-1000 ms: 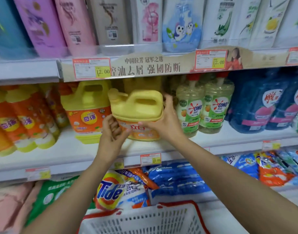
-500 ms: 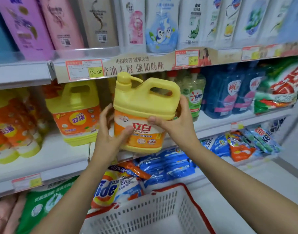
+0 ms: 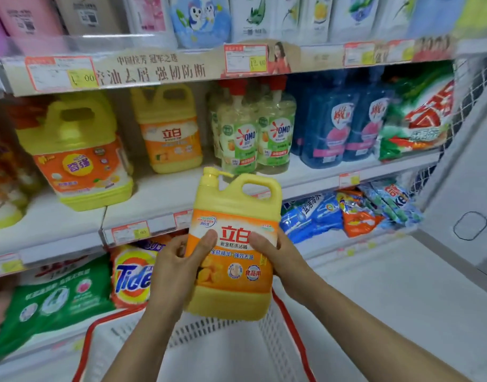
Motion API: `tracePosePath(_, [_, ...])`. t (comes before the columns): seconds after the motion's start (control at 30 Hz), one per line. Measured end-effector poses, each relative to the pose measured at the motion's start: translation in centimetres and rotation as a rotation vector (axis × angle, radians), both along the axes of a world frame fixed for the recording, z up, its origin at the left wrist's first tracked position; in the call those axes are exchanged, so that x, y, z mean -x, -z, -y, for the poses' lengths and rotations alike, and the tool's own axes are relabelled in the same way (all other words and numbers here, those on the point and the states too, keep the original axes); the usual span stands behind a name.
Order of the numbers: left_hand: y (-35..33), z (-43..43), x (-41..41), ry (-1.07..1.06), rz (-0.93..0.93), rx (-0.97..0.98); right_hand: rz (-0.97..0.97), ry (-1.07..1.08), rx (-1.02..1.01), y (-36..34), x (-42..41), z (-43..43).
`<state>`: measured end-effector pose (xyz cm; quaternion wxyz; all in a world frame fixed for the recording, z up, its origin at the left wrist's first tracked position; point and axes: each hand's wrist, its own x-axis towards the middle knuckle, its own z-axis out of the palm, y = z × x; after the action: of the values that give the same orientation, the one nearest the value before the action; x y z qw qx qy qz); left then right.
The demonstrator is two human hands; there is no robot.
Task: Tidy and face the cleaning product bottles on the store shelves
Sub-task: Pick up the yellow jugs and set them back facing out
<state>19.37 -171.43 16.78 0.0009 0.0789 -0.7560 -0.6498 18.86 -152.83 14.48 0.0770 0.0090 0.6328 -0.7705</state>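
Holding the yellow detergent bottle [image 3: 234, 244] upright above the white basket [image 3: 275, 334], out in front of the middle shelf [image 3: 165, 191], we had our left hand [image 3: 178, 268] and right hand [image 3: 281, 260] wrapped around its sides, thumbs on the orange label. To face it well, we judged it should sit label-out before its twin [image 3: 169, 133], base flat. That shelf also carried a bigger yellow jug [image 3: 79, 161], OMO pump bottles [image 3: 245, 142] and blue pouches [image 3: 330, 128]. What the basket held, we could not tell.
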Motion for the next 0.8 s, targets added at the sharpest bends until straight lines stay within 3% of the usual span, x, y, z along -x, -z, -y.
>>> tracePosePath(0.07, [0.5, -1.0, -0.5, 0.004, 0.041, 0.088, 0.006, 0.087, 0.061, 0.5, -0.6, -0.4])
tracePosePath(0.17, [0.9, -2.7, -1.6, -0.136, -0.166, 0.456, -0.006, 0.162, 0.107, 0.8, -0.7, -1.2])
tracePosePath(0.37, [2.6, -7.5, -2.5, 0.032, -0.082, 0.611, -0.047, 0.261, -0.123, 1.3, 0.3, -1.9])
tracePosePath(0.43, [2.9, -7.2, -2.1, 0.021, -0.083, 0.508, -0.071, 0.208, -0.179, 1.2, 0.1, -2.0])
tracePosePath(0.53, [3.3, -5.6, -2.3, 0.000, -0.118, 0.130, -0.106, 0.122, -0.226, 0.9, -0.3, -2.4])
tracePosePath(0.63, [3.5, -4.1, -2.7, 0.016, 0.036, -0.300, -0.082, 0.004, -0.104, 0.8, -0.3, -3.0])
tracePosePath(0.7, [3.5, -3.5, -3.1, 0.070, 0.144, -0.549, -0.064, -0.121, -0.145, 1.2, -0.1, -2.7])
tracePosePath(0.8, [3.6, -3.4, -3.7, 0.150, 0.257, -0.738, 0.127, -0.369, -0.108, 1.9, 0.0, -1.9])
